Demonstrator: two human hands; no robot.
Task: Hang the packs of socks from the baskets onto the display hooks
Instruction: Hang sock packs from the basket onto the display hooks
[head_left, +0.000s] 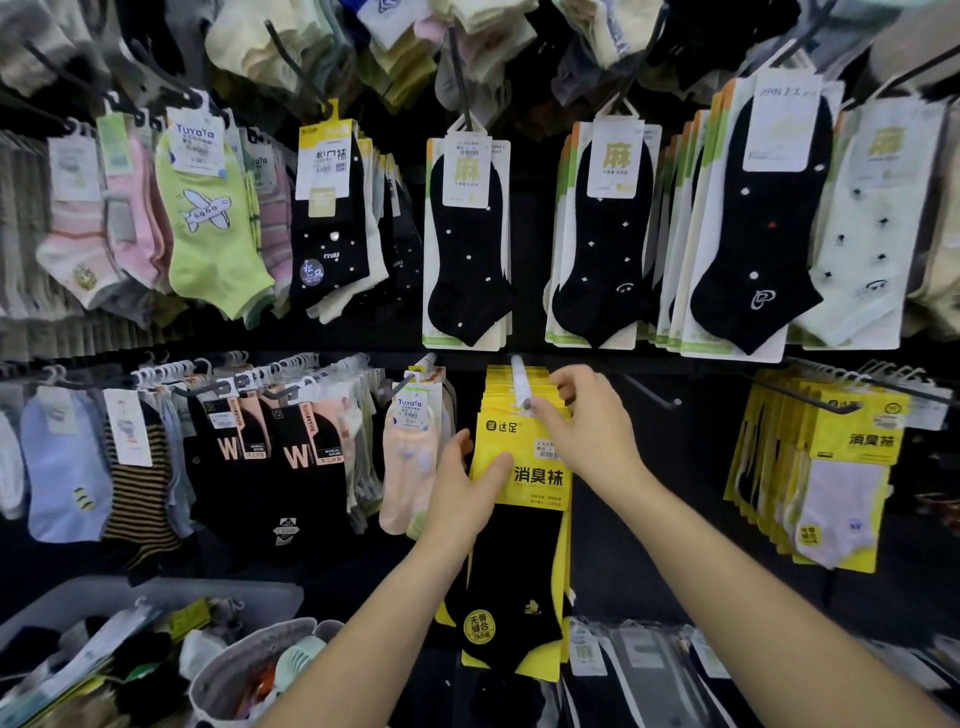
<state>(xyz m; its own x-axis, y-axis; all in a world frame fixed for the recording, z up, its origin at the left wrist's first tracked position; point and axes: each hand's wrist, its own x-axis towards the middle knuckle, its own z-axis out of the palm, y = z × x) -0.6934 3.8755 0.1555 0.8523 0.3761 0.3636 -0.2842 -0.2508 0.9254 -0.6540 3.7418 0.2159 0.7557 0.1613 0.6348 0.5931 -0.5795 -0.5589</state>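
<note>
Two baskets (244, 647) of loose packs, lower left. Left hand (462, 493): I see its thumb across the yellow sock pack (540, 486), fingers curled behind. Pack's header sits at the centre hook (521, 376). Right hand (584, 423): fingertips apparently pinching that header.

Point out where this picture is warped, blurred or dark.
Head view: wide-angle warp bows the hook rows at the edges; the top socks and lower-left baskets look soft; the black backboard hides detail; the yellow pack held by left hand and right hand is sharp.
</note>
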